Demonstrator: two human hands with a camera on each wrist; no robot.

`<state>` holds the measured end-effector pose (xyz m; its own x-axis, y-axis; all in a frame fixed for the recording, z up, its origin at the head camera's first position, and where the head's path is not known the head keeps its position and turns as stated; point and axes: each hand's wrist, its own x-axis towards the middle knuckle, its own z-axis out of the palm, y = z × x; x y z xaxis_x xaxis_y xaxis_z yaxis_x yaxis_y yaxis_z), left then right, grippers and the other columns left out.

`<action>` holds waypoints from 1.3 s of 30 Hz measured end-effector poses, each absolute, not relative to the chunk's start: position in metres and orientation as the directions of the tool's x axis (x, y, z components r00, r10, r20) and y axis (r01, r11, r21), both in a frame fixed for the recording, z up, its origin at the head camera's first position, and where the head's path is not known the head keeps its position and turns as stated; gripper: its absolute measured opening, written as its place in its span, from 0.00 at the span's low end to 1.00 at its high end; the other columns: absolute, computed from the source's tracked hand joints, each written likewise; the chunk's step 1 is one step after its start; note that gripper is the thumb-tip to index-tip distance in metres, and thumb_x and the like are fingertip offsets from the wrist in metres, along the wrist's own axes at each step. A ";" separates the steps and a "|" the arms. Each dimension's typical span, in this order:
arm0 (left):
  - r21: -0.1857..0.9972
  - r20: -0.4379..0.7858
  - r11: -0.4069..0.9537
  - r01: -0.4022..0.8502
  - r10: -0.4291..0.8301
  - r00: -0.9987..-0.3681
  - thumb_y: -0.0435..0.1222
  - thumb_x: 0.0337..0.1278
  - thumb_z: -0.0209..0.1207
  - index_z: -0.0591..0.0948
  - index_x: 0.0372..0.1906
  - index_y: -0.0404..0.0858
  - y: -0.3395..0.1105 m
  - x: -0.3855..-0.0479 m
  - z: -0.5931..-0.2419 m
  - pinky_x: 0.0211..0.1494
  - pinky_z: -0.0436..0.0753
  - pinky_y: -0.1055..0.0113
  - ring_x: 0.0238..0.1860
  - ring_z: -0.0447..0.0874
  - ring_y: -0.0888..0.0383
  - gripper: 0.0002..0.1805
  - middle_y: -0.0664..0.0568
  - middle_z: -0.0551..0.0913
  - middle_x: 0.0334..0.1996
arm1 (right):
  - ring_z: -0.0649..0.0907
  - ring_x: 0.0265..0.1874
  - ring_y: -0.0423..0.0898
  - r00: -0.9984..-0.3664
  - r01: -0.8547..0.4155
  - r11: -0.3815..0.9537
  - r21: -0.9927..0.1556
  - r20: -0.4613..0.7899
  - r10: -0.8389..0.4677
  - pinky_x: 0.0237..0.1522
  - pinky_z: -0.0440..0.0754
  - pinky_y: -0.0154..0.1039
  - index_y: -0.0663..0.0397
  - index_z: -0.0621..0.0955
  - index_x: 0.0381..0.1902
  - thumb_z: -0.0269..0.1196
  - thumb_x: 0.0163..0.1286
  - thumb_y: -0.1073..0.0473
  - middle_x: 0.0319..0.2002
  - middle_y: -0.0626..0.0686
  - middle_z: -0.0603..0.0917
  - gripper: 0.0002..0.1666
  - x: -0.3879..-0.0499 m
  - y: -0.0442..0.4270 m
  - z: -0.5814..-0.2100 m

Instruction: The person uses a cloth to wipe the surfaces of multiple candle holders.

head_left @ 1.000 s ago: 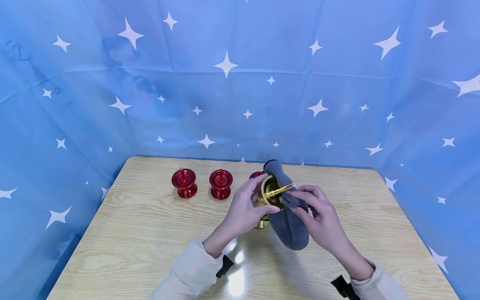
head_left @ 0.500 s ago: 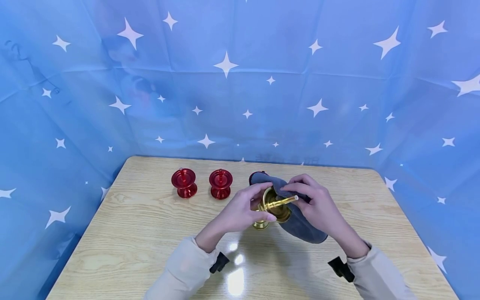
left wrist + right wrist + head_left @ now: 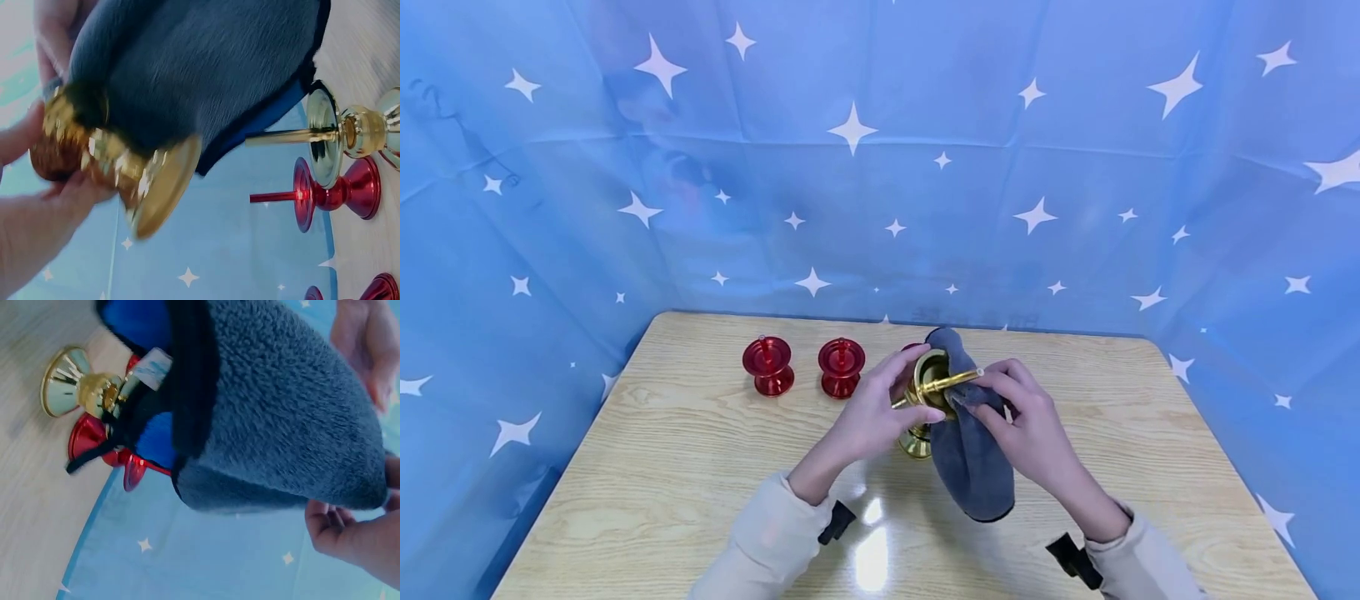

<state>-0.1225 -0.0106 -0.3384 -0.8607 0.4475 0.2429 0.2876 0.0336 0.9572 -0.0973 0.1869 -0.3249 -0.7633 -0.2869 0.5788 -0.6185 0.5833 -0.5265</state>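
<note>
My left hand (image 3: 872,414) grips a gold candle holder (image 3: 951,381) by its bowl, tilted with the spike towards the right and raised off the table. My right hand (image 3: 1026,421) pinches a dark grey plush cloth (image 3: 976,471), which touches the bowl's inner side beside the spike. In the left wrist view the gold holder's flared foot (image 3: 169,187) shows, slightly blurred. In the right wrist view the cloth (image 3: 281,412), with black edging and a blue underside, hides most of the held holder. A second gold candle holder (image 3: 916,444) stands on the table below my left hand.
Two red candle holders, one at far left (image 3: 769,367) and one nearer the middle (image 3: 841,368), stand along the table's back. Another red one (image 3: 304,195) is mostly hidden behind my left hand in the head view. A blue star-printed curtain (image 3: 880,208) surrounds the wood-grain table (image 3: 700,500).
My right hand first moved up, swinging the cloth slantwise, then came back down, and the cloth hangs lengthwise again. The held candle holder shifted slightly left with my left hand.
</note>
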 end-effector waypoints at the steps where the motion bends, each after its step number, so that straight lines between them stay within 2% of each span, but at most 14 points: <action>1: 0.963 0.227 0.016 0.267 0.478 -0.848 0.27 0.47 0.64 0.62 0.65 0.34 -0.012 -0.123 -0.338 0.57 0.70 0.69 0.57 0.70 0.54 0.38 0.44 0.69 0.58 | 0.70 0.23 0.38 -0.759 -0.626 0.579 -0.522 0.578 -0.299 0.20 0.68 0.31 0.60 0.81 0.36 0.65 0.48 0.80 0.37 0.52 0.75 0.18 -0.098 0.188 -0.324; 5: 0.982 0.171 -0.035 0.186 0.589 -0.790 0.25 0.50 0.61 0.59 0.65 0.31 -0.017 -0.123 -0.336 0.57 0.71 0.68 0.58 0.69 0.51 0.37 0.41 0.68 0.58 | 0.76 0.33 0.43 -0.768 -0.627 0.566 -0.536 0.546 -0.333 0.27 0.75 0.32 0.59 0.81 0.37 0.64 0.47 0.81 0.38 0.52 0.76 0.20 -0.102 0.193 -0.321; 9: 0.980 0.185 -0.055 0.192 0.616 -0.766 0.25 0.54 0.59 0.58 0.63 0.30 -0.018 -0.122 -0.335 0.59 0.69 0.67 0.59 0.68 0.50 0.33 0.38 0.68 0.58 | 0.76 0.39 0.41 -0.825 -0.564 0.517 -0.643 0.470 -0.315 0.35 0.78 0.29 0.59 0.82 0.39 0.63 0.51 0.80 0.39 0.52 0.77 0.19 -0.106 0.195 -0.319; 11: 0.976 0.202 -0.060 0.209 0.612 -0.765 0.26 0.56 0.57 0.59 0.62 0.30 -0.018 -0.123 -0.335 0.58 0.70 0.67 0.59 0.69 0.50 0.30 0.38 0.68 0.58 | 0.76 0.39 0.40 -0.857 -0.516 0.478 -0.711 0.427 -0.289 0.37 0.79 0.28 0.60 0.81 0.40 0.62 0.54 0.79 0.39 0.52 0.77 0.17 -0.106 0.195 -0.318; 17: 0.952 0.281 -0.078 0.295 0.602 -0.748 0.27 0.60 0.52 0.60 0.64 0.29 -0.017 -0.126 -0.337 0.52 0.74 0.69 0.52 0.72 0.53 0.27 0.39 0.68 0.57 | 0.74 0.33 0.42 -0.916 -0.400 0.431 -0.809 0.349 -0.195 0.32 0.79 0.30 0.59 0.81 0.41 0.60 0.59 0.74 0.40 0.52 0.78 0.13 -0.103 0.195 -0.318; 22: 0.925 0.334 -0.035 0.378 0.546 -0.768 0.29 0.62 0.51 0.59 0.65 0.29 -0.013 -0.126 -0.340 0.58 0.69 0.70 0.56 0.69 0.52 0.28 0.39 0.69 0.56 | 0.77 0.34 0.40 -0.940 -0.341 0.404 -0.849 0.317 -0.127 0.33 0.79 0.30 0.60 0.81 0.43 0.60 0.59 0.72 0.40 0.53 0.78 0.13 -0.102 0.194 -0.320; 24: 0.912 0.352 -0.008 0.410 0.527 -0.773 0.30 0.64 0.50 0.59 0.65 0.28 -0.011 -0.126 -0.342 0.55 0.72 0.70 0.52 0.73 0.51 0.27 0.37 0.73 0.51 | 0.79 0.36 0.38 -0.947 -0.321 0.391 -0.863 0.306 -0.103 0.35 0.79 0.30 0.62 0.81 0.44 0.61 0.60 0.72 0.40 0.54 0.77 0.13 -0.102 0.194 -0.322; 25: 0.906 0.355 0.014 0.423 0.519 -0.777 0.30 0.64 0.50 0.59 0.65 0.29 -0.010 -0.125 -0.343 0.51 0.74 0.70 0.47 0.75 0.50 0.26 0.37 0.75 0.46 | 0.80 0.36 0.38 -0.949 -0.312 0.385 -0.869 0.300 -0.091 0.36 0.80 0.30 0.63 0.80 0.44 0.61 0.59 0.71 0.39 0.54 0.77 0.13 -0.102 0.193 -0.323; 28: 0.884 0.336 0.121 0.452 0.508 -0.793 0.35 0.61 0.55 0.59 0.67 0.32 -0.008 -0.124 -0.346 0.47 0.75 0.68 0.46 0.75 0.53 0.31 0.40 0.75 0.49 | 0.80 0.38 0.37 -0.953 -0.298 0.382 -0.875 0.296 -0.066 0.36 0.80 0.30 0.64 0.80 0.44 0.62 0.60 0.70 0.38 0.54 0.76 0.13 -0.101 0.192 -0.325; 30: 0.863 0.324 0.195 0.467 0.497 -0.805 0.38 0.55 0.61 0.58 0.68 0.34 -0.006 -0.122 -0.346 0.52 0.74 0.65 0.51 0.73 0.53 0.38 0.41 0.73 0.53 | 0.80 0.38 0.37 -0.952 -0.298 0.388 -0.872 0.301 -0.053 0.36 0.80 0.29 0.63 0.81 0.43 0.62 0.60 0.69 0.38 0.54 0.76 0.12 -0.100 0.191 -0.327; 32: 0.837 0.331 0.250 0.486 0.476 -0.815 0.40 0.48 0.66 0.58 0.68 0.35 -0.003 -0.120 -0.347 0.59 0.69 0.61 0.60 0.67 0.53 0.44 0.43 0.67 0.61 | 0.80 0.38 0.37 -0.947 -0.310 0.401 -0.862 0.317 -0.050 0.36 0.80 0.29 0.63 0.81 0.43 0.62 0.59 0.69 0.37 0.53 0.76 0.12 -0.099 0.190 -0.328; 36: 0.799 0.364 0.303 0.519 0.442 -0.819 0.42 0.43 0.69 0.60 0.67 0.35 -0.001 -0.118 -0.347 0.59 0.70 0.59 0.58 0.68 0.53 0.45 0.45 0.69 0.59 | 0.79 0.38 0.38 -0.936 -0.340 0.410 -0.846 0.349 -0.056 0.36 0.80 0.29 0.62 0.81 0.42 0.62 0.59 0.70 0.37 0.53 0.76 0.11 -0.095 0.188 -0.330; 39: 0.830 0.326 0.287 0.479 0.448 -0.833 0.41 0.43 0.69 0.62 0.67 0.38 -0.004 -0.118 -0.345 0.55 0.73 0.62 0.53 0.71 0.56 0.44 0.48 0.71 0.56 | 0.78 0.37 0.38 -0.921 -0.381 0.441 -0.813 0.378 -0.098 0.36 0.79 0.28 0.61 0.82 0.41 0.62 0.58 0.73 0.38 0.52 0.76 0.12 -0.094 0.188 -0.329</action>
